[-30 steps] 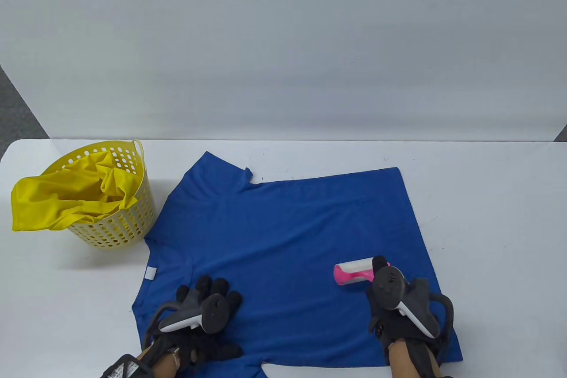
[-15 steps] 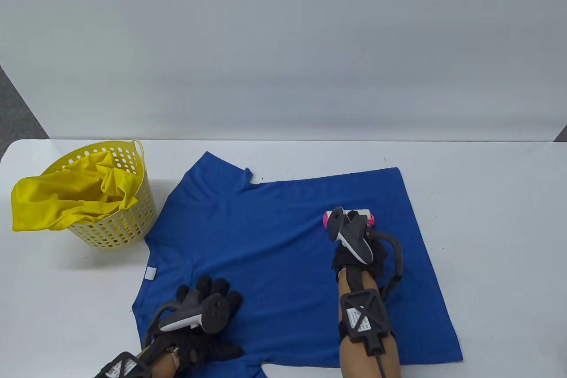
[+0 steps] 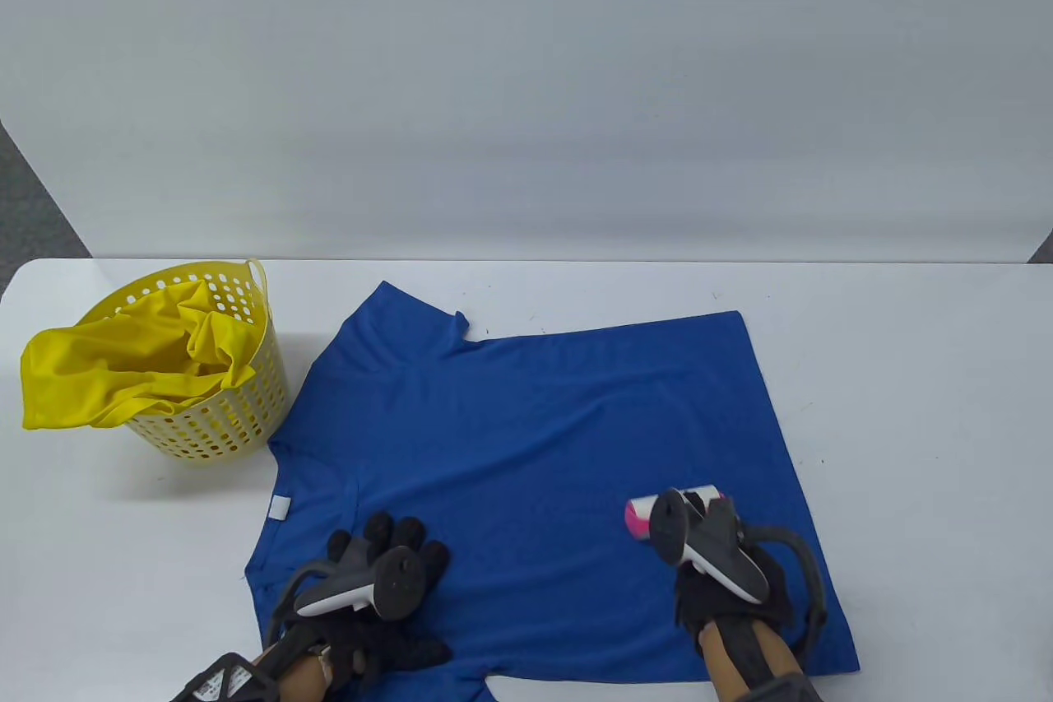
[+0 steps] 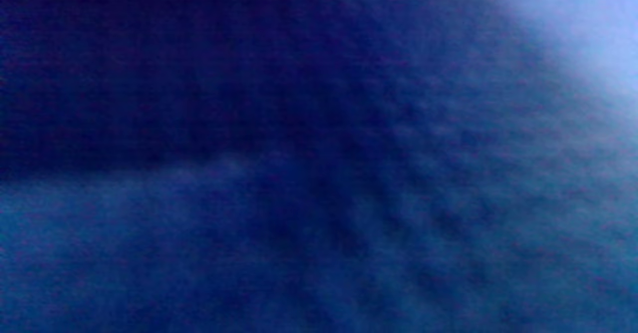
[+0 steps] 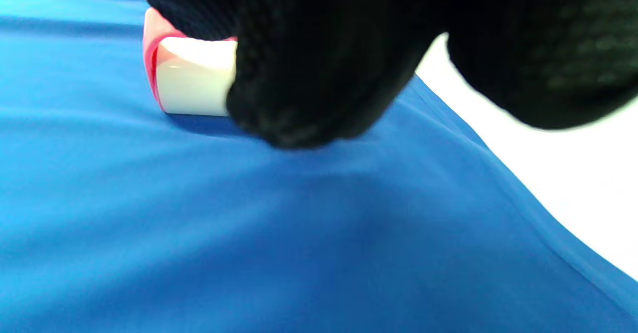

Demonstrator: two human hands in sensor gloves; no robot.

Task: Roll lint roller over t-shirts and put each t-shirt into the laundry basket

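A blue t-shirt (image 3: 526, 439) lies spread flat on the white table (image 3: 921, 373). My right hand (image 3: 716, 562) grips a pink-and-white lint roller (image 3: 658, 509) and holds it down on the shirt's near right part; the right wrist view shows the roller (image 5: 192, 74) on the blue cloth (image 5: 249, 223) under my gloved fingers (image 5: 319, 74). My left hand (image 3: 387, 562) lies flat with spread fingers on the shirt's near left part. The left wrist view is filled with blurred blue cloth (image 4: 319, 198). A yellow laundry basket (image 3: 222, 414) stands at the left with a yellow t-shirt (image 3: 107, 381) hanging over its rim.
The table's far edge meets a plain grey-white wall. Bare white table surface lies to the right of the shirt and in front of the basket. A white label (image 3: 280, 506) shows at the shirt's collar on the left.
My right hand ran the lint roller away across the shirt and then drew it back toward the near edge. The left hand and the shirt have stayed in place.
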